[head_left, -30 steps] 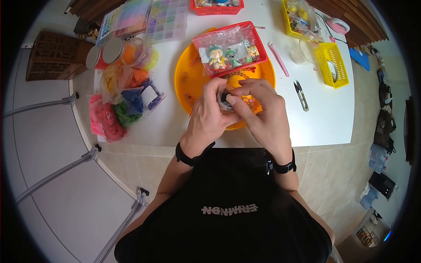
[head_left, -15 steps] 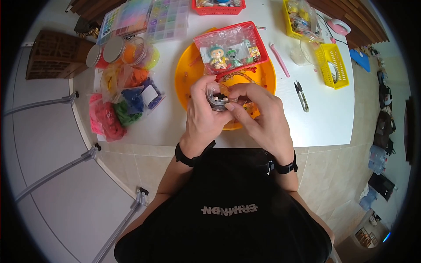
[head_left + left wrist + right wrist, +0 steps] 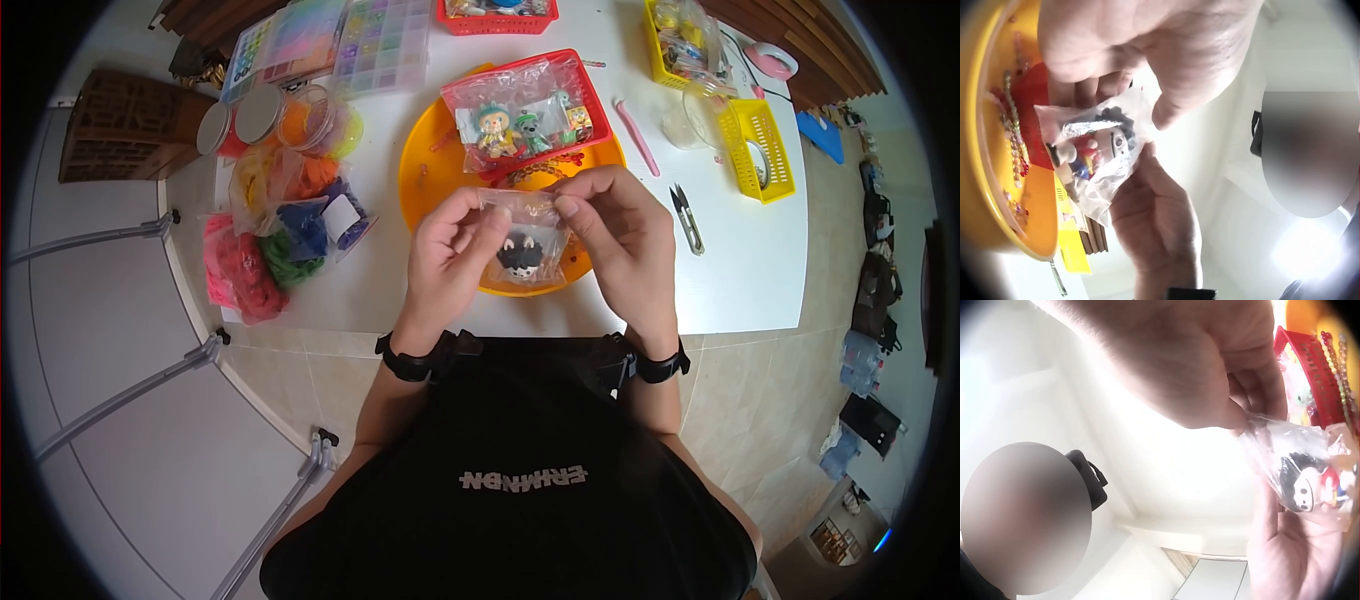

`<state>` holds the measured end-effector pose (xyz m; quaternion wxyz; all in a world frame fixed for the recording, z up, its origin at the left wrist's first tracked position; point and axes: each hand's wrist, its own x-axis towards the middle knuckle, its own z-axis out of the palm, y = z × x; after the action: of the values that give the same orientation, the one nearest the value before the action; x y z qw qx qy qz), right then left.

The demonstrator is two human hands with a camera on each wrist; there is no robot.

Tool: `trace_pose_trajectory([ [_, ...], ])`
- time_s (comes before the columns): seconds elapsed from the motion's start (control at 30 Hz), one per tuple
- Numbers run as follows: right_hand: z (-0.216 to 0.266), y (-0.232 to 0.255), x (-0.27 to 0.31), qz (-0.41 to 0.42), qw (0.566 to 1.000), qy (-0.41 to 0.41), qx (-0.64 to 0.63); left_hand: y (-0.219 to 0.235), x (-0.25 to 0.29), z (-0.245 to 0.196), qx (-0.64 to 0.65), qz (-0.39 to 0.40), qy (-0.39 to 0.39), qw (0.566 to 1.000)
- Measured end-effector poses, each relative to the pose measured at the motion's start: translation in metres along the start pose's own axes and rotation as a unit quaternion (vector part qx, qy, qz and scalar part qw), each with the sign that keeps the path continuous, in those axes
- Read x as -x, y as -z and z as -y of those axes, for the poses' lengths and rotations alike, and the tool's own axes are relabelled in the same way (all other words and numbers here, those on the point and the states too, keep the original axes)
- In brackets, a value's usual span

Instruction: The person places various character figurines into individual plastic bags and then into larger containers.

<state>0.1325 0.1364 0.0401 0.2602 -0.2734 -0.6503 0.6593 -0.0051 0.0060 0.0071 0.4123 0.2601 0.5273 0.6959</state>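
Observation:
A clear plastic bag (image 3: 535, 205) hangs between both hands, over the near part of the orange tray (image 3: 415, 170). Inside it is a small toy figurine (image 3: 522, 258), black on top with two pale ears. The right wrist view shows the figurine's (image 3: 1310, 484) white face and red and blue body. My left hand (image 3: 445, 260) pinches the bag's left upper edge between thumb and fingers. At the opposite upper corner, my right hand (image 3: 632, 255) holds the bag by thumb and fingertips.
A red basket (image 3: 600, 125) with bagged figurines rests on the tray, near beaded strings (image 3: 535, 177). Bags of coloured material (image 3: 245, 270) and lidded jars (image 3: 262, 115) stand at left. Thread snips (image 3: 688, 220), a pink pen-like tool (image 3: 637, 138) and a yellow basket (image 3: 757, 150) lie at right.
The hands have moved apart and the bag, bunched up and held on end between them before, now hangs spread out with the figurine's head facing up.

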Motion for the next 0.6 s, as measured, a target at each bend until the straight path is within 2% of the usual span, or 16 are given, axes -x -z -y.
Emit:
trace_pose_trajectory([
  [0.13,0.005,-0.01,-0.005,-0.046,0.996,-0.026,-0.068,0.002,0.001,0.01,-0.031,-0.063,-0.018,0.997],
  [0.33,-0.004,-0.002,-0.005,0.016,0.995,-0.092,-0.043,0.0,0.002,0.009,-0.061,-0.107,-0.053,0.991],
  [0.6,-0.015,-0.007,-0.006,-0.025,0.995,-0.068,-0.064,-0.009,0.001,0.003,-0.061,-0.143,-0.052,0.987],
])
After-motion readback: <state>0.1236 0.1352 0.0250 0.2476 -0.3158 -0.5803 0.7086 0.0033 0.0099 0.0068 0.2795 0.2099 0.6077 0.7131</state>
